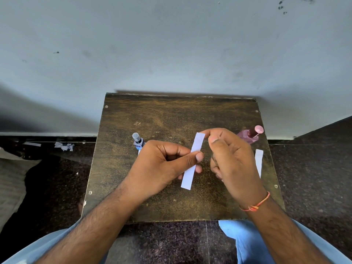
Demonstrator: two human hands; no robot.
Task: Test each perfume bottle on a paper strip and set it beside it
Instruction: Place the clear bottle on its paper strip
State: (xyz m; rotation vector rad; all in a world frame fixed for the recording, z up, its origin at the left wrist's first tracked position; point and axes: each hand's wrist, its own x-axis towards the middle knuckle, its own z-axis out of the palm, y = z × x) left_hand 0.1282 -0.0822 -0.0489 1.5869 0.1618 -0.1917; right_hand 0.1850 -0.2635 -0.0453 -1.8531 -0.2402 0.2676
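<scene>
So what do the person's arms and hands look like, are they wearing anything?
Both forearms are bare and hairy, with no sleeves reaching them. The left hand wears nothing: no ring, watch or band shows. The right hand has a thin orange-red thread bracelet tied round its wrist, with a small knot. No gloves. Light blue cloth covers the knees at the bottom of the view.
</scene>
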